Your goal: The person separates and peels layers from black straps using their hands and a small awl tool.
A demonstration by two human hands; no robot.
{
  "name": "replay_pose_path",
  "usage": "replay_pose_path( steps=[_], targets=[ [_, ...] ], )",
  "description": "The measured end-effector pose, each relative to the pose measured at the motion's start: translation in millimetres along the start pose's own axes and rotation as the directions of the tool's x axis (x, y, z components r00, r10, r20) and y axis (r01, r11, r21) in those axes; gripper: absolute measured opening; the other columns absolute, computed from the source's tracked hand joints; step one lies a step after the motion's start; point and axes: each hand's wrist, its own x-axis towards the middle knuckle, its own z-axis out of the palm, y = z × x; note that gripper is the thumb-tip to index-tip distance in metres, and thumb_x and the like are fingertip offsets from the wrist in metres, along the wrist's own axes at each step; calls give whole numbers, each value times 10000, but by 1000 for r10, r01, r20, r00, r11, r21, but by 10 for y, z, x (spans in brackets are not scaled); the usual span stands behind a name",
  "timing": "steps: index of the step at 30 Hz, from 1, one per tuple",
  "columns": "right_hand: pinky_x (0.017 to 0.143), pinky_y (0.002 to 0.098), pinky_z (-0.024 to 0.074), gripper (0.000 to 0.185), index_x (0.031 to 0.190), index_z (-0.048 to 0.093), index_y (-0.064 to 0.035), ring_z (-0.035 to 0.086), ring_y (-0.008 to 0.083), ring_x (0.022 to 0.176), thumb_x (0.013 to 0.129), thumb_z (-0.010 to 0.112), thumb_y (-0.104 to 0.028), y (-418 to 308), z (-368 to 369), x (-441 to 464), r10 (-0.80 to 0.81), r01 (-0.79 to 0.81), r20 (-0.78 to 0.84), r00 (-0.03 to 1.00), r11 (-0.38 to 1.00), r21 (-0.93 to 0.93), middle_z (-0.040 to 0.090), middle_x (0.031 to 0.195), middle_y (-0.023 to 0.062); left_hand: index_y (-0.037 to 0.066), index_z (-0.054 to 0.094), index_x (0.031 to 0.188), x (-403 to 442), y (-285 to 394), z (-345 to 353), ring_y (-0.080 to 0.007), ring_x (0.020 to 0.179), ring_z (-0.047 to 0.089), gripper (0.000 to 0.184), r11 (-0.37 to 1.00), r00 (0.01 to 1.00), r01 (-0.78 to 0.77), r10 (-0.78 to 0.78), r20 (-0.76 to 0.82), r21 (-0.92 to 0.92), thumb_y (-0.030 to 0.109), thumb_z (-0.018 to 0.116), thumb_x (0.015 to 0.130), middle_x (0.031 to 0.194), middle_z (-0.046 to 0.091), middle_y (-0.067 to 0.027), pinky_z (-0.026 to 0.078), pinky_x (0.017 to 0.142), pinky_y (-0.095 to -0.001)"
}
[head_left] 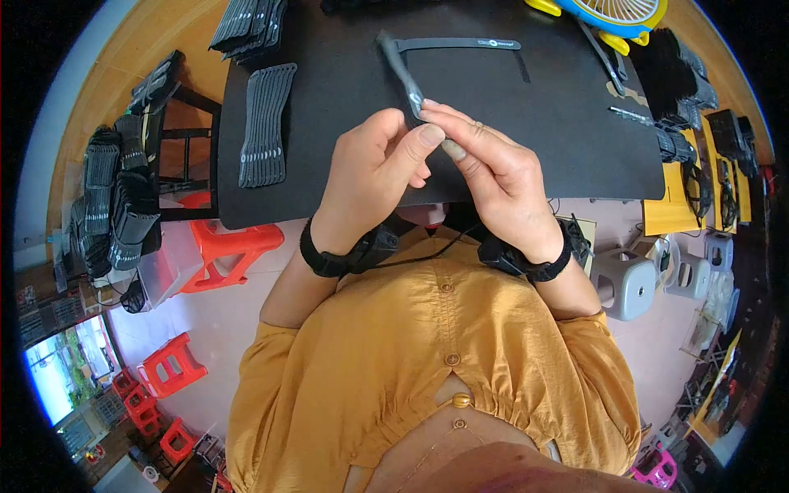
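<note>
From where I stand, the fingers of both hands, left (366, 164) and right (501, 168), are brought together at the near end of a dark grey strap (400, 76), tips pressed in a close pinch, the rest of the strap reaching up and away to the left of them. The far tip is blurred and the fingers cover the near end, so I can't fairly say how the grip is shared. Between the wrists, on the near side of the fingers, a thin black cable (427, 257) hangs in a loose curve; it could catch on the table edge if the arms swing wide. Just beyond the fingertips on the black table (575, 152), a single strap (460, 44) lies crosswise, close enough that a sweep of the held one might knock it askew. To the left of the fingers rests a fanned row of straps (265, 127); a careless elbow would spoil its spread. Farther off, beyond that row, a thicker stack (249, 25) might slump if nudged. Farthest to the right stands a blue and yellow fan (625, 12), whose draught, were it running, could shift light pieces.
</note>
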Motion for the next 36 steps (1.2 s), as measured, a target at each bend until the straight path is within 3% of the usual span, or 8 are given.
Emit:
replay_pose_path(
  steps=[9, 14, 17, 18, 20, 23, 33, 36],
  targets=[
    [935, 291, 492, 340, 1251, 623, -53, 637, 222, 1109, 932, 530, 18, -19, -21, -89, 147, -160, 68, 987, 949, 272, 658, 1209, 137, 2, 569, 798, -21, -152, -2, -94, 547, 599, 221, 974, 973, -225, 225, 59, -10, 127, 542, 978, 661, 615, -60, 448, 486, -225],
    [908, 266, 487, 291, 1239, 625, -14, 630, 148, 1046, 960, 541, -17, -126, -82, -83, 417, -477, 246, 875, 661, 579, 675, 1169, 100, 6, 573, 800, -45, -236, 2, -80, 522, 565, 222, 937, 946, -300, 316, 71, -177, 123, 528, 983, 668, 613, -36, 435, 484, -214],
    [881, 266, 496, 284, 1226, 631, -5, 635, 136, 1003, 956, 547, -10, -142, -139, -68, 568, -667, 355, 743, 578, 471, 680, 1147, 90, 13, 580, 801, -60, -270, 19, -77, 521, 560, 222, 933, 953, -274, 296, 63, -235, 126, 527, 984, 670, 615, -30, 431, 484, -215],
    [881, 266, 496, 284, 1226, 631, -5, 635, 136, 1003, 956, 547, -10, -119, -101, -82, 568, -666, 354, 743, 577, 473, 680, 1147, 90, 13, 580, 801, -56, -266, 18, -77, 521, 560, 222, 933, 953, -273, 296, 66, -233, 126, 527, 984, 670, 615, -30, 431, 484, -215],
    [841, 272, 510, 261, 1194, 653, -12, 644, 139, 967, 945, 578, -34, -28, 44, -120, 343, -325, 72, 937, 775, 542, 688, 1107, 88, 15, 579, 797, -38, -251, 23, -78, 516, 556, 225, 958, 963, -252, 262, 59, -138, 134, 532, 983, 666, 611, -34, 425, 480, -216],
    [829, 279, 515, 212, 1127, 683, -18, 650, 154, 960, 934, 609, -70, 76, 172, -88, 138, -61, -170, 976, 917, 395, 690, 1085, 98, 18, 580, 792, -56, -168, 90, -78, 505, 547, 230, 963, 962, -268, 269, 38, -33, 140, 534, 982, 653, 598, -37, 415, 474, -220],
    [838, 308, 509, 140, 979, 708, -10, 655, 189, 956, 896, 663, -113, 79, 24, -45, 206, -147, -72, 976, 864, 482, 692, 1049, 102, 22, 557, 745, -90, -74, 64, -127, 531, 565, 248, 967, 965, -246, 240, 102, 58, 147, 563, 959, 643, 569, -54, 421, 488, -258],
    [808, 307, 518, 112, 965, 694, -21, 661, 212, 941, 886, 657, -90, 70, 56, -63, 96, -51, -169, 981, 966, 253, 689, 1029, 117, 22, 556, 744, -82, -65, 67, -175, 543, 569, 248, 940, 950, -305, 289, 118, 152, 161, 573, 949, 640, 557, -77, 423, 503, -291]
  ],
)
